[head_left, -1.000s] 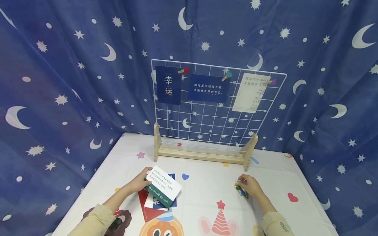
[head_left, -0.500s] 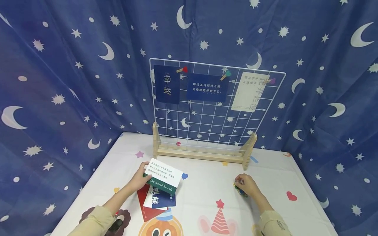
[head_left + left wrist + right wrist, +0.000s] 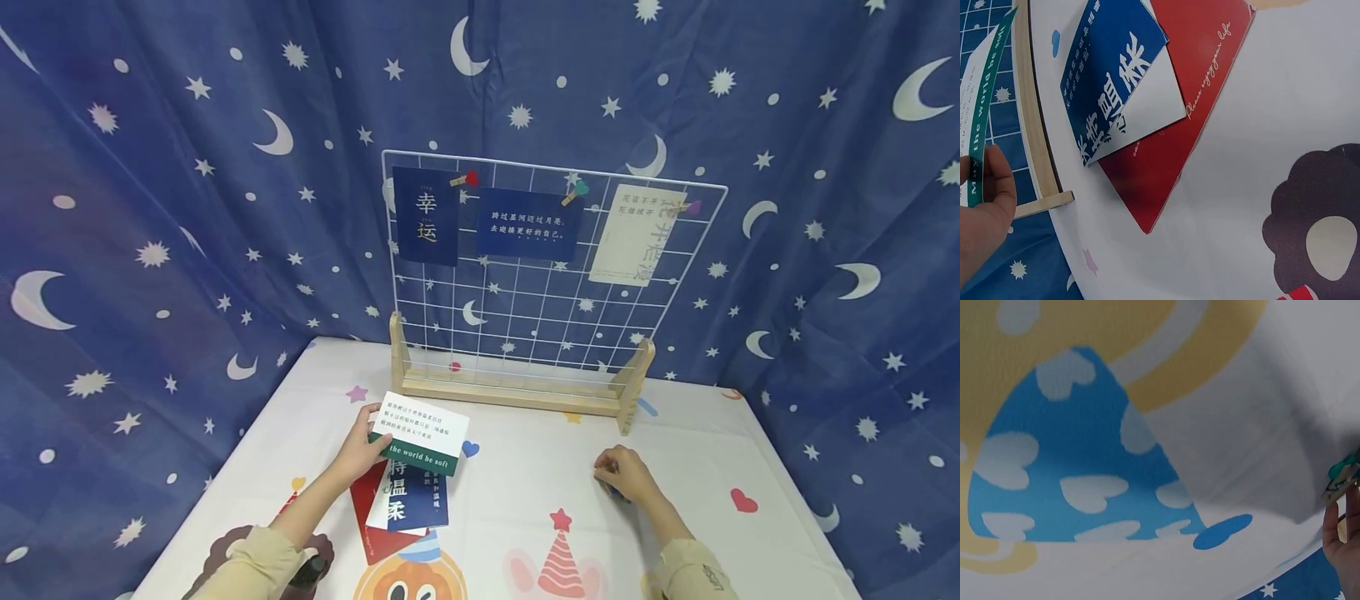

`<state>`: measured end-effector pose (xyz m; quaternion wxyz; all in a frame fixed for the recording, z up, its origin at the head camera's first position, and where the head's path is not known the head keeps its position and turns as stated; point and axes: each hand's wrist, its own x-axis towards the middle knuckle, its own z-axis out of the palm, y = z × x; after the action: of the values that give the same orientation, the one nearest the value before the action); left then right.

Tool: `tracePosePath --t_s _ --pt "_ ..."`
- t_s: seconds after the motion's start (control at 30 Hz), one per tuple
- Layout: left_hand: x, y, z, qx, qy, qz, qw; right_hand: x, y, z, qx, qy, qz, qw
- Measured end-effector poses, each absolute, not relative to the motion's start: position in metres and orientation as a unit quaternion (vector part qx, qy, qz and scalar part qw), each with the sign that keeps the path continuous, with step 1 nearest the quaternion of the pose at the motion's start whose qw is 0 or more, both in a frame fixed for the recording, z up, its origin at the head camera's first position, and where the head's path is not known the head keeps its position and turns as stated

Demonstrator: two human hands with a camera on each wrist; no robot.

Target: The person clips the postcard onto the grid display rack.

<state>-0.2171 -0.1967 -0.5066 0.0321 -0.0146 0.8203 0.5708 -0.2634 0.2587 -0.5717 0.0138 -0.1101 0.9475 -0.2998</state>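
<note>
My left hand holds a white-and-green postcard by its left edge, thumb in front, above several cards. That postcard also shows at the left edge of the left wrist view, tilted up from the table. Under it lie a blue card, a white card and a red card, overlapping. At the right, my right hand is low over a small bunch of clothespins, mostly hidden by the hand. A wooden clothespin with teal on it is at its fingertips.
A white wire grid on a wooden stand stands at the back. Clothespins hold a dark blue card, a wide blue card and a cream card along its top. A patterned curtain surrounds the table.
My left hand has raised the white-and-green postcard and turned it more level, uncovering more of the blue card. My right hand has shifted slightly left and now hides more of the clothespins.
</note>
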Motion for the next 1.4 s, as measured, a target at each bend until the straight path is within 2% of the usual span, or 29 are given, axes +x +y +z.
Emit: tracePosePath --t_s 0.77,1.03,1.4 --pt "-0.225 -0.179 -0.498 -0.025 0.819 0.573 0.023 -0.259 0.255 -0.573 -0.099 0.960 -0.261 -0.029" --pt "-0.230 -0.176 -0.496 -0.027 0.815 0.578 0.024 -0.260 0.253 -0.567 -0.078 0.931 -0.351 -0.070" --pt "-0.230 -0.170 -0.497 -0.008 0.810 0.586 0.026 -0.263 0.244 -0.563 -0.043 0.867 -0.493 -0.055"
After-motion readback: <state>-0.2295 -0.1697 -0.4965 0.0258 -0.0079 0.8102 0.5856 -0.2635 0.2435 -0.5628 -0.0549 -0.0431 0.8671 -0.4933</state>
